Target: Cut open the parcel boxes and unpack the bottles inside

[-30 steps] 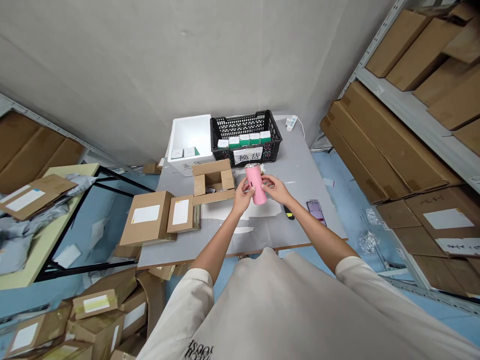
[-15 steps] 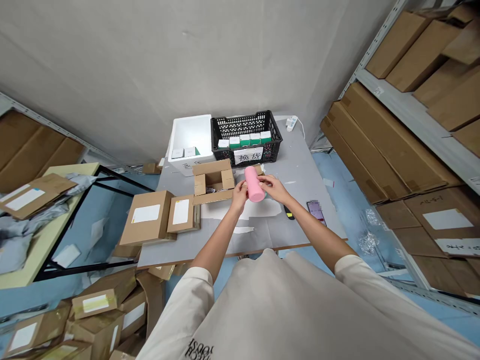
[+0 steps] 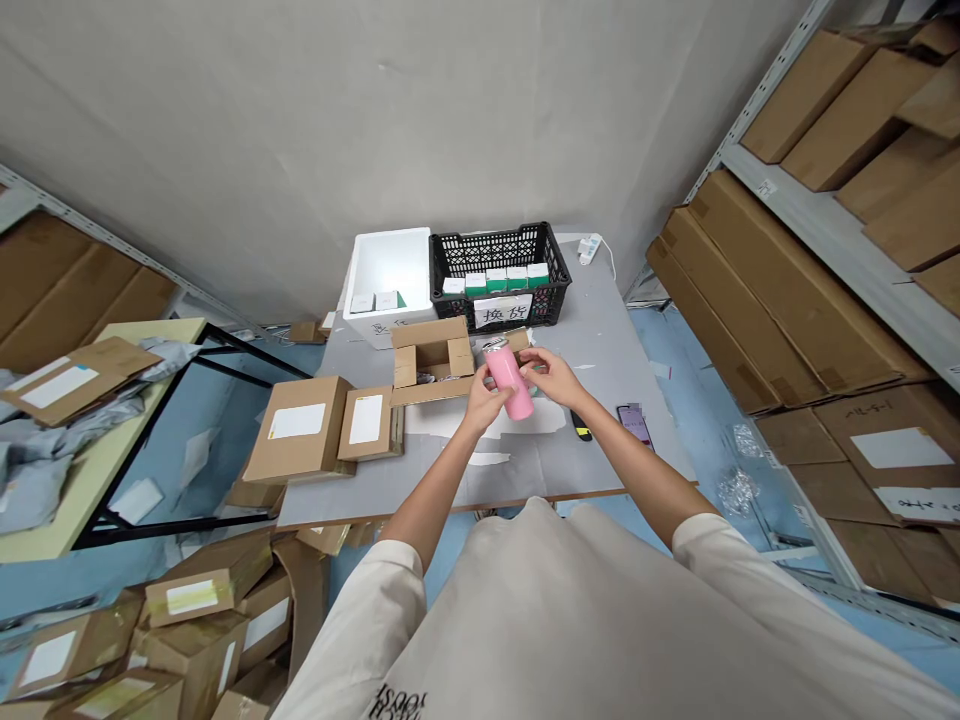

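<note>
A pink can (image 3: 508,380) with a silvery top is held tilted over the table, its top end pointing away from me. My left hand (image 3: 487,400) wraps round its left side, thumb across the front. On the other side, the fingers of my right hand (image 3: 551,376) are bent against the can near its upper part. Just left of the can stands an open cardboard box (image 3: 429,392), with something small and crumpled inside. Behind my hands, part of another cardboard piece (image 3: 519,341) shows; the rest is hidden.
A black crate (image 3: 555,300) and a white foam box (image 3: 360,270), both holding small white-and-green boxes, stand at the back. Closed cartons (image 3: 296,455) sit at left. A yellow-and-black tool (image 3: 581,428) and a phone (image 3: 634,425) lie at right. Loaded shelves (image 3: 795,190) flank the table.
The pink can has been turned so its silvery top shows, where before only plain pink was visible. My left thumb now lies across its front. The view has shifted slightly.
</note>
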Demonstrator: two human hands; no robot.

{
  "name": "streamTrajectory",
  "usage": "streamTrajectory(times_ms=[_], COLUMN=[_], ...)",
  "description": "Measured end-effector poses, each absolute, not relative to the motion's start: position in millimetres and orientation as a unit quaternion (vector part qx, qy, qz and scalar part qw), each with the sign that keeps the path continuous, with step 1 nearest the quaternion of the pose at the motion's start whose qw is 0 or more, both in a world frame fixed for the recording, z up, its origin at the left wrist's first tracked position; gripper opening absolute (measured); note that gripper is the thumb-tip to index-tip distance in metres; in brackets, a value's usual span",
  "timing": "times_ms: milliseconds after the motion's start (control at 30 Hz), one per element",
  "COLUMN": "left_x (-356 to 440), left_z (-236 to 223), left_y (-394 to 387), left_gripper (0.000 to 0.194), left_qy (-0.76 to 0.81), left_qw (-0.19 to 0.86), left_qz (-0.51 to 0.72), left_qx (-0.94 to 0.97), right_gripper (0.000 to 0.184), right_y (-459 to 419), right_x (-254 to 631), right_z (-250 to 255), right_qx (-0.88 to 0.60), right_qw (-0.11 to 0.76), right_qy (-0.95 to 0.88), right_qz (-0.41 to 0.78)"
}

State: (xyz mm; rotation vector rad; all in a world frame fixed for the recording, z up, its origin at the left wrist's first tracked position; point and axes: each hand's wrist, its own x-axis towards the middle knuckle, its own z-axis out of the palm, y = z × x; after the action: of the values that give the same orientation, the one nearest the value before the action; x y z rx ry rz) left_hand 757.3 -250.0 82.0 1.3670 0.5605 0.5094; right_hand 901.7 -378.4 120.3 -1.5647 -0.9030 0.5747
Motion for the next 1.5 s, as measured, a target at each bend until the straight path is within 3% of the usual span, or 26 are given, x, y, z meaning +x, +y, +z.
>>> streamTrajectory(times_ms=[100,167,367,733,867,1100,1333,1500], left_x=[750,747,739,724,733,761,802,809], left_z=[72,65,57,61,65,62,50,36], left_y=[-255,-259,-262,-253,-244,-224,-221,-219], left_gripper=[0.087,0.085,0.074,0.076,0.077,0.036,0.045,0.047], left_qy=[0.221,0.211,0.212,0.195,0.157,0.203,0.187,0.190], left_qw=[0.662,0.642,0.599,0.582,0.559,0.500,0.398,0.405], left_qz=[0.231,0.230,0.242,0.208,0.204,0.196,0.145,0.118], left_qx=[0.678,0.700,0.733,0.761,0.788,0.819,0.886,0.886], right_gripper=[0.070,0.076,0.067,0.063,0.059,0.064,0.066,0.067], right_y=[-379,-381,-385,-376,-379,-387,-368,-353], right_x=[900,899,893,886,905,962,982,983], right_z=[132,139,144,150,163,196,182,157], right_qx=[-0.679,-0.678,-0.681,-0.701,-0.734,-0.756,-0.762,-0.768], right_qw=[0.561,0.528,0.448,0.416,0.432,0.495,0.515,0.534], right_qy=[-0.432,-0.482,-0.557,-0.556,-0.510,-0.429,-0.392,-0.353], right_qz=[0.193,0.171,0.157,0.160,0.119,0.014,-0.034,-0.017])
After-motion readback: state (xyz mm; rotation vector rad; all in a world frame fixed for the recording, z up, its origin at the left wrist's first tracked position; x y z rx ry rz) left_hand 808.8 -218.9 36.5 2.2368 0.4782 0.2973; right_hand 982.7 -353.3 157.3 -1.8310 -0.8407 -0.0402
